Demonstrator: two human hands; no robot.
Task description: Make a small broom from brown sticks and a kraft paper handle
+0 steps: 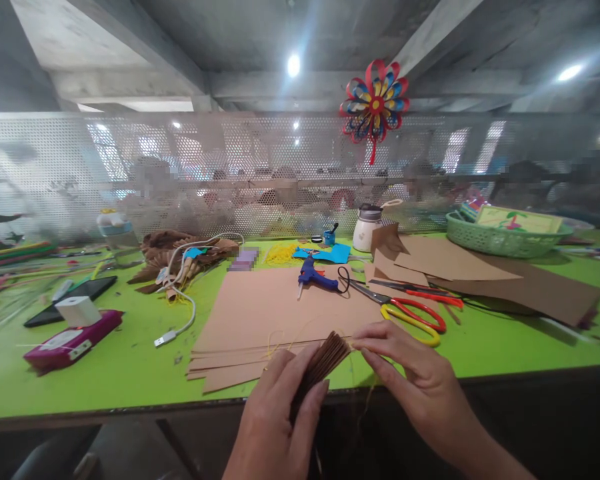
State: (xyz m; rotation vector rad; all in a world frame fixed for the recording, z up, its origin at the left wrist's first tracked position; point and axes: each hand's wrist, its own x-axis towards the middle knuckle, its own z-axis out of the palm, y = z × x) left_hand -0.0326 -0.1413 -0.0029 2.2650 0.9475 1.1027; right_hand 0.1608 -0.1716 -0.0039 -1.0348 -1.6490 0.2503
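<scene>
Now the left hand [285,407] closes round pleated brown paper [331,357] by the green table's [145,380] near edge; the right hand [423,373], fingertips together, pinches yellow thread [371,390] at its end. Folding looks done; securing that thread seems left.

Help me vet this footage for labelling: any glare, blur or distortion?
Head view: glare streaks from the ceiling lamp; head view: the perforated screen looks hazy, with pixelated patches; head view: the left hand and right hand look fairly clear; head view: the green basket seems stretched sideways.
</scene>
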